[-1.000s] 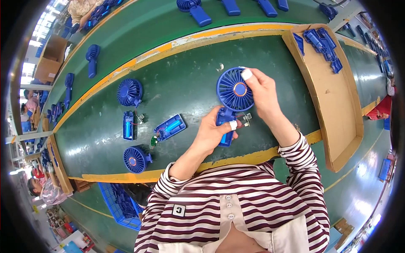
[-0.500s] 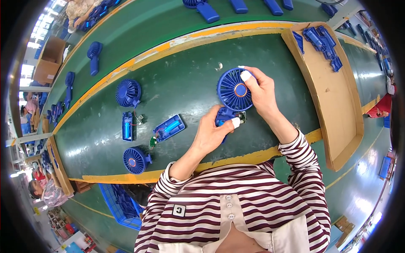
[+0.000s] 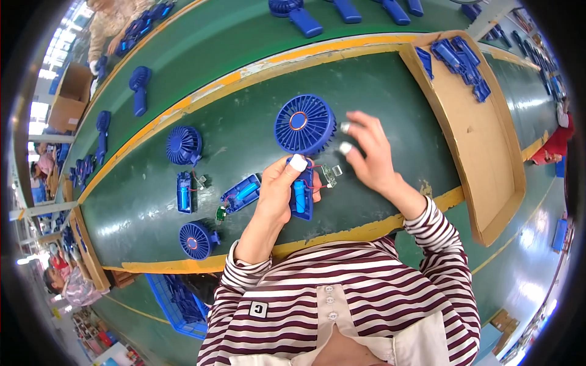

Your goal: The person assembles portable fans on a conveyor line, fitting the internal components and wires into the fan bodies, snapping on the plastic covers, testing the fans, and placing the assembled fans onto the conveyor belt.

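Observation:
My left hand (image 3: 274, 194) is closed round a blue fan handle shell (image 3: 309, 210), with its thumb over the upper end. A light blue battery (image 3: 300, 196) shows inside the shell. Red wires run from it to a small circuit board (image 3: 330, 175) hanging at its right. Just above the thumb is a round blue fan head (image 3: 304, 124) with an orange ring at its centre; whether it is joined to the shell is hidden. Apart from the fan, to its right, my right hand (image 3: 373, 155) holds nothing. Its fingers are spread, with white covers on the thumb and a fingertip.
Left on the green bench lie two fan heads (image 3: 184, 146) and two battery-filled handle shells (image 3: 185, 193), with a loose green board (image 3: 220, 213). A cardboard tray (image 3: 482, 140) with blue parts stands right. Beyond the yellow edge, a belt carries fans (image 3: 140, 91). A blue crate (image 3: 177, 311) sits below.
My right hand has let go of the fan head and drawn back with its fingers apart. The fan has moved left and turned, so the open shell, battery and wired board now show.

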Available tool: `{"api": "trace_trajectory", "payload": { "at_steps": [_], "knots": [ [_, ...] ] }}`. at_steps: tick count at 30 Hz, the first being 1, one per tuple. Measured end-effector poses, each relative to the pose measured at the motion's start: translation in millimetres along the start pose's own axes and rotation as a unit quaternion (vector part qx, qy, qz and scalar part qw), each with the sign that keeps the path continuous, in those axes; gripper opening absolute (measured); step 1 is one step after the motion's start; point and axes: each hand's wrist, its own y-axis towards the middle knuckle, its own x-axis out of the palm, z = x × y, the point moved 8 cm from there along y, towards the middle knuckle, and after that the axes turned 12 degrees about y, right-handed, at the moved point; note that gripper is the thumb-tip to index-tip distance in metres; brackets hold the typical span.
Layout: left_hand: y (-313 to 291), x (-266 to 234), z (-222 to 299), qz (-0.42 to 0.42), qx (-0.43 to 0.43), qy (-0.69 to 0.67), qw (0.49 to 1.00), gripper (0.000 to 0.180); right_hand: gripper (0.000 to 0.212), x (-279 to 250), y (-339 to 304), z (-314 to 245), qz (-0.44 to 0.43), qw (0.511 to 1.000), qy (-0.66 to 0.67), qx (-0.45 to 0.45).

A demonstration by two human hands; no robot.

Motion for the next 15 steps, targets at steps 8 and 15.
{"api": "trace_trajectory", "payload": {
  "at_steps": [8,15],
  "knots": [
    [3,12,-29,0.003,-0.093,-0.023,0.995,0.016,0.023,28,9,-67,-0.040,0.987,0.000,-0.155],
    [-1,13,-36,-0.070,-0.117,-0.001,0.991,0.018,0.024,36,17,-74,-0.196,0.970,0.019,-0.145]
  ]
}}
